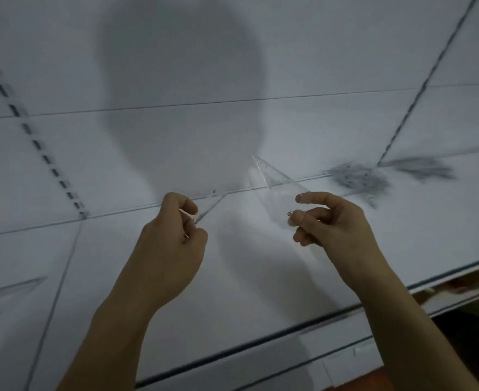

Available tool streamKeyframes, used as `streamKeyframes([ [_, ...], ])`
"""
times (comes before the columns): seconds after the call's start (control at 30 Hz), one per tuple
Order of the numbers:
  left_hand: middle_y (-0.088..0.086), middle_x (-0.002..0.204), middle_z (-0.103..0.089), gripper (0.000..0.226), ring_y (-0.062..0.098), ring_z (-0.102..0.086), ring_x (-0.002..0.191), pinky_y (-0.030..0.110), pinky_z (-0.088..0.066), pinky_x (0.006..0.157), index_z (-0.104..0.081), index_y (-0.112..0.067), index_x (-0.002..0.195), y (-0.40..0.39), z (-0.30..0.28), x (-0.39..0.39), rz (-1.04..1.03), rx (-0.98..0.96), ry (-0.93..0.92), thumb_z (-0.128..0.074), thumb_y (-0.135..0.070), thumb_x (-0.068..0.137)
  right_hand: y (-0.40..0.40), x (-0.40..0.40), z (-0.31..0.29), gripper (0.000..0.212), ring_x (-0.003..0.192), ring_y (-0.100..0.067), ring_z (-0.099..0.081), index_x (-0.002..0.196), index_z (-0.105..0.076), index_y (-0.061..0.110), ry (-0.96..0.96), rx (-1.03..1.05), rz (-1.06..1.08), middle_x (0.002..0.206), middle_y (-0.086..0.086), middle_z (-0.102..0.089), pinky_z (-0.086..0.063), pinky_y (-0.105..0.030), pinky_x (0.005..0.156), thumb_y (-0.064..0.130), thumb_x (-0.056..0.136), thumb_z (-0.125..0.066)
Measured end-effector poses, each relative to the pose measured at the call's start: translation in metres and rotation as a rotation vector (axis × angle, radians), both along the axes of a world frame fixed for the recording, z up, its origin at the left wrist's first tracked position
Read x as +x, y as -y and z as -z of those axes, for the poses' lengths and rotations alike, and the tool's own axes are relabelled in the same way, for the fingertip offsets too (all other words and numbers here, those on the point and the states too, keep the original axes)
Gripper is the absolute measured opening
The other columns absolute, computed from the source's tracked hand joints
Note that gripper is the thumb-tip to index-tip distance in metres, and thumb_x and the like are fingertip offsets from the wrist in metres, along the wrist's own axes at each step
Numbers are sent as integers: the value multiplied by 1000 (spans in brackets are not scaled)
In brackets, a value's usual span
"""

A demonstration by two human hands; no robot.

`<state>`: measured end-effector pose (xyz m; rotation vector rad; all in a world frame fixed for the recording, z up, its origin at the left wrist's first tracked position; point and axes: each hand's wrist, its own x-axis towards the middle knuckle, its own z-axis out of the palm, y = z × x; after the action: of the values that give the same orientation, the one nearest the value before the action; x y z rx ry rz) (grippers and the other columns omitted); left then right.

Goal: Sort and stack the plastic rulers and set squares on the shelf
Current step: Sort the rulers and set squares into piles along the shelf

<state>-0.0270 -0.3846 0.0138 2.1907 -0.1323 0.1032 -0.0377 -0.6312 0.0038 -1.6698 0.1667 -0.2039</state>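
A clear plastic set square (275,193) points up and left above the white shelf (246,277), and my right hand (334,224) pinches its lower corner between thumb and fingers. My left hand (173,232) is closed on a thin clear ruler (208,207), seen nearly edge-on and slanting up to the right. Both hands hover over the shelf's middle, a short gap between them. A blurred heap of clear rulers and set squares (359,179) lies on the shelf to the right, with another blurred pile (424,167) beyond it.
The white back panel (176,66) rises behind the shelf, with a slotted upright (32,136) at the left. One clear ruler (9,287) lies flat at the far left. The shelf's front edge (317,320) runs diagonally at lower right, with dark space below.
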Motion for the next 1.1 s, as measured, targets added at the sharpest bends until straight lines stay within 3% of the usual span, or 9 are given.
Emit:
streamKeyframes([
  [0.13,-2,85,-58,19,7,-56,62,21,-42,53,-46,-32,101,101,4,13,71,32,1,-51,-15,96,108,-5,9,17,60,-20,-67,107,-70,9,44,27,145,78,-12,-75,-57,-25,61,4,91,-69],
  [0.3,-11,89,-58,24,9,-58,67,19,-44,56,-46,-34,107,243,14,24,142,69,70,-55,-15,95,247,-3,24,14,60,-19,-65,107,-69,12,11,19,155,77,-11,-75,-57,-29,61,8,94,-67],
  [0.53,-20,103,-61,25,-6,-58,96,6,-45,74,-53,-34,114,396,6,53,238,84,253,-56,-15,98,391,17,27,17,51,-15,-59,108,-70,19,13,-154,164,75,-3,-73,-45,-19,49,10,98,-60],
  [0.7,-24,111,-61,34,-12,-55,103,-1,-38,81,-51,-37,113,444,15,86,223,158,288,-59,-9,96,450,79,25,14,52,-7,-59,98,-76,23,11,-427,140,73,7,-73,-49,-26,58,28,98,-62],
  [0.8,-18,112,-62,29,-6,-54,99,-3,-34,83,-57,-29,113,463,21,110,242,226,315,-60,-6,95,469,120,21,11,62,-1,-64,91,-76,24,-13,-531,105,71,10,-73,-44,-9,57,27,95,-66],
  [0.93,-15,113,-63,26,0,-56,101,13,-42,88,-60,-25,115,485,25,139,274,244,317,-59,-8,96,478,152,27,14,58,1,-62,85,-71,23,-32,-569,134,67,9,-70,-39,-8,49,36,92,-70],
  [1.03,-13,109,-64,22,1,-56,86,8,-38,77,-61,-23,115,501,28,155,307,289,308,-59,-11,97,483,155,33,23,62,-2,-60,86,-68,22,-24,-548,211,68,9,-66,-37,-16,53,43,94,-64],
  [1.1,-10,109,-65,21,4,-59,89,10,-37,77,-63,-21,115,511,32,163,318,320,319,-61,-12,96,488,153,32,25,63,-2,-57,89,-67,19,6,-523,263,69,10,-63,-36,-15,55,40,98,-58],
])
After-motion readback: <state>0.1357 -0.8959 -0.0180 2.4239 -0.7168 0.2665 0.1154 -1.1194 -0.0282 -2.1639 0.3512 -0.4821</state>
